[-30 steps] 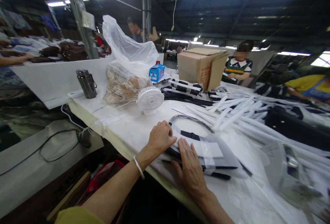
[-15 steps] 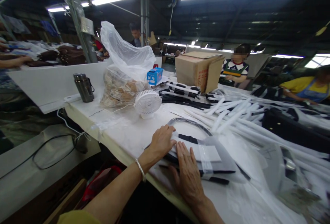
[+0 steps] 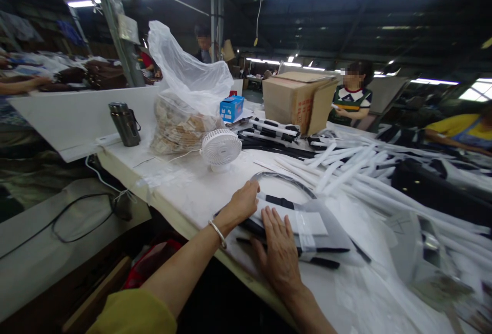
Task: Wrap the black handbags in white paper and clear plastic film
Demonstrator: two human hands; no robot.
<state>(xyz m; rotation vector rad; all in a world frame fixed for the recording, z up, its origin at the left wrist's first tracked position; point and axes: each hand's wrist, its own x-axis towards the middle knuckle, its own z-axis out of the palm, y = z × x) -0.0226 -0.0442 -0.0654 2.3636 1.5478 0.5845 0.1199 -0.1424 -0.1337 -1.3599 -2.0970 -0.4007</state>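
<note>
A flat black item, seemingly a bag, lies on the white table [image 3: 184,206], partly covered by a white wrapping sheet [image 3: 317,222] with clear tape [image 3: 306,231] across it. A plastic-covered loop handle [image 3: 282,176] arches from its far side. My left hand [image 3: 243,203] has its fingers curled closed at the sheet's left end, gripping its edge. Flat on the sheet and the item's near side lies my right hand [image 3: 282,249], fingers stretched out and thumb apart. It covers part of the item beneath.
Beyond my hands stand a white fan [image 3: 221,148], a clear plastic bag of brown pieces [image 3: 180,124], a dark flask [image 3: 125,125], a blue box [image 3: 231,108] and a cardboard carton [image 3: 288,98]. White-wrapped strips [image 3: 357,170] pile up rightward. Co-workers sit further back.
My left hand's fingers have curled in, from lying more stretched over the sheet to closing at its left end. My right hand stays flat in nearly the same place.
</note>
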